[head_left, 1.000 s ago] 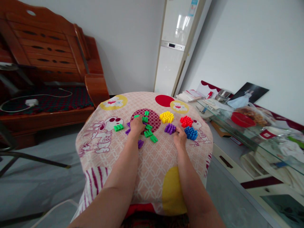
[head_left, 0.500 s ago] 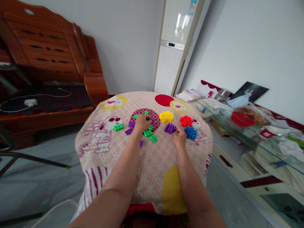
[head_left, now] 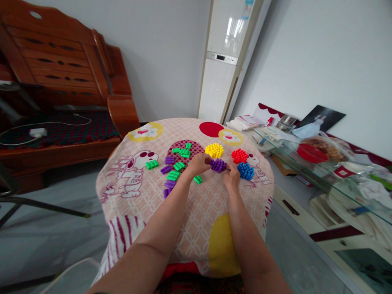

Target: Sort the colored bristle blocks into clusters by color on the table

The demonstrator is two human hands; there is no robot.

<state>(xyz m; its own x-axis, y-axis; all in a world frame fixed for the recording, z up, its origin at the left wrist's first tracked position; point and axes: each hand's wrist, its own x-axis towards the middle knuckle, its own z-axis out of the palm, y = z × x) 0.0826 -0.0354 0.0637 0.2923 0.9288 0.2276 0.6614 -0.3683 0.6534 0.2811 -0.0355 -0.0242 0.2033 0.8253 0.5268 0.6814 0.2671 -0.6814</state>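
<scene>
My left hand point(head_left: 199, 163) is closed, its fingertips pinching a purple piece against the left end of the purple cluster point(head_left: 218, 165). My right hand point(head_left: 232, 178) is closed on the cluster's right side, just left of the blue cluster point(head_left: 246, 171). A yellow cluster point(head_left: 214, 150) and a red cluster point(head_left: 239, 155) stand just behind. Loose green pieces point(head_left: 181, 153) and loose purple pieces point(head_left: 169, 160) lie scattered to the left of my left hand on the pink cartoon-dog cloth point(head_left: 196, 208).
A wooden bench point(head_left: 61, 81) with a charger and cable stands at the left. A tall white air conditioner point(head_left: 220, 61) is behind the table. A glass-topped cabinet point(head_left: 321, 163) with papers, a red bowl and clutter runs along the right wall.
My left hand has left the loose green and purple pile and moved right to the purple cluster. The loose pieces it covered now show. My right hand has stayed in place.
</scene>
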